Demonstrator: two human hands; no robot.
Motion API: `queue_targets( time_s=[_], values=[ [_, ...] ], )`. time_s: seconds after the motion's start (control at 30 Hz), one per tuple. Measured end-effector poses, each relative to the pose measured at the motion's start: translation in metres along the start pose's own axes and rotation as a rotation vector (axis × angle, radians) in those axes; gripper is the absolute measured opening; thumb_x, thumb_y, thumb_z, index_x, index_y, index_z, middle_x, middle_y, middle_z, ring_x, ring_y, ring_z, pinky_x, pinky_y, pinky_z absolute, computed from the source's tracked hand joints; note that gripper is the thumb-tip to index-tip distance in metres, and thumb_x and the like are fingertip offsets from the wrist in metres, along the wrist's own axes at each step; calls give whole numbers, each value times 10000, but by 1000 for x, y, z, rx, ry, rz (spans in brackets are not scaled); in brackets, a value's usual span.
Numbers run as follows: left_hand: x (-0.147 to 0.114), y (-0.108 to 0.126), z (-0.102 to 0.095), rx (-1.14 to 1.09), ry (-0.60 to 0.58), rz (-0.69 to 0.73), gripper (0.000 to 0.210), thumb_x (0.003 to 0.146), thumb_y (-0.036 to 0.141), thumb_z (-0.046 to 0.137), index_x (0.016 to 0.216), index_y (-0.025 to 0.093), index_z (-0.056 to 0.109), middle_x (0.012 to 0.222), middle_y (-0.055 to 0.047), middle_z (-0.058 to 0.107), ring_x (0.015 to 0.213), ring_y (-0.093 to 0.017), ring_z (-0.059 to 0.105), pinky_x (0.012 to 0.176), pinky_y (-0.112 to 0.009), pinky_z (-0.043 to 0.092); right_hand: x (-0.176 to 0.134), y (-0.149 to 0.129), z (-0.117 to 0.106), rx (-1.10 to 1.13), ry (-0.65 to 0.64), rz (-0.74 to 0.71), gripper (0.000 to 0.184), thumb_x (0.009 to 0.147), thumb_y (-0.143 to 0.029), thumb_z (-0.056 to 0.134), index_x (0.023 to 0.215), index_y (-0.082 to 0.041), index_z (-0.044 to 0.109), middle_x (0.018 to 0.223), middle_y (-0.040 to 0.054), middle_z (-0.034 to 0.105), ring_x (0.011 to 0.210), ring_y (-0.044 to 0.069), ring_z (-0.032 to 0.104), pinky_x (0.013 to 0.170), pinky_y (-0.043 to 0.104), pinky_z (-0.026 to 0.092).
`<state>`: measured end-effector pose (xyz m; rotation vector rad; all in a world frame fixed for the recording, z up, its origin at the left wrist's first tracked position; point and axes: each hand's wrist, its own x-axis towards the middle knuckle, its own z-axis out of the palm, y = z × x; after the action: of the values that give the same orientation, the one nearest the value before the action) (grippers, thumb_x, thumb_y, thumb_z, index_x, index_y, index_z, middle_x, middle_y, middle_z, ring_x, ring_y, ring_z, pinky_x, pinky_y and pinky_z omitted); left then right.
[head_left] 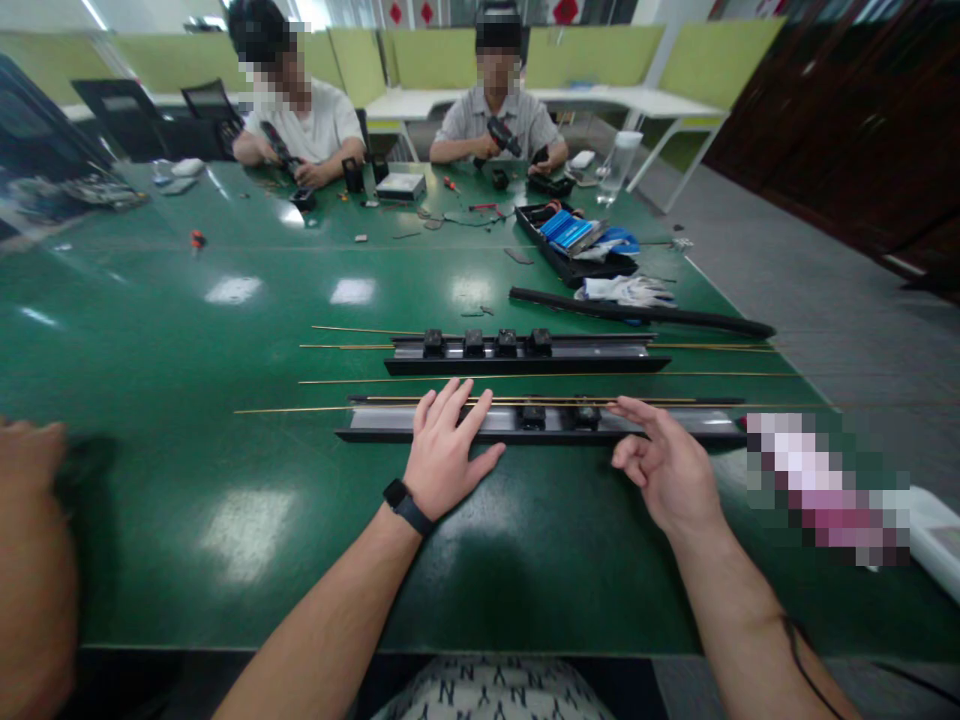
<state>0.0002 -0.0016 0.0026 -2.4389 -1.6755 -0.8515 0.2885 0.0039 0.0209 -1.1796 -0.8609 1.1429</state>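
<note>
Spreading over near black channel (pixel 559 437): left fingers (pixel 453 402).

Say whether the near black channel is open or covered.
The channel is open: its pale inside and black blocks show between the left hand and right hand.

A person in grey (pixel 459 120) with a power drill (pixel 504 138) sits at 12 o'clock across the green bench (pixel 135 370), another person in white (pixel 335 115) at 11. Toward 1 o'clock: a clear cup (pixel 619 170), black tray (pixel 544 247), white gloves (pixel 626 290). Dark cabinets (pixel 847 140) stand at 2.
</note>
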Motion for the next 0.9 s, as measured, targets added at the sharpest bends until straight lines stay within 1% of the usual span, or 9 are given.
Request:
queue_targets(
  time_s=[0.17,0.4,0.57,0.67,0.9],
  values=[
    [0,0,0,5,4,5,651,942,477,656,1532,248,503,1619,-136,478,1545,-327,383,1280,-554,228,1,1,0,7,-1,9,408,929,-544,633,1111,-214,790,1208,130,740,498,101,603,322,214,222],
    [0,-1,0,11,5,9,647,945,480,651,1530,244,505,1617,-135,480,1545,-327,383,1283,-548,224,2,1,0,4,74,2,391,932,-527,633,1078,-201,793,1162,128,747,477,91,595,319,206,214],
    [0,0,0,12,7,13,650,945,476,654,1532,243,501,1619,-137,478,1547,-326,379,1282,-549,225,2,1,-1,0,13,-6,394,926,-532,656,1134,-222,783,1187,116,739,488,95,608,323,200,226],
    [0,0,0,12,10,11,650,943,473,659,1530,241,504,1615,-137,482,1544,-325,385,1282,-546,224,1,2,0,-4,-15,-4,409,926,-546,657,1133,-219,787,1234,123,730,493,92,610,325,201,226],
    [0,1,-1,18,11,10,642,940,466,669,1522,246,514,1611,-135,489,1542,-323,391,1281,-547,228,1,1,1,16,16,0,423,916,-548,658,1108,-199,799,1204,136,741,485,95,608,328,199,224]
  ],
)
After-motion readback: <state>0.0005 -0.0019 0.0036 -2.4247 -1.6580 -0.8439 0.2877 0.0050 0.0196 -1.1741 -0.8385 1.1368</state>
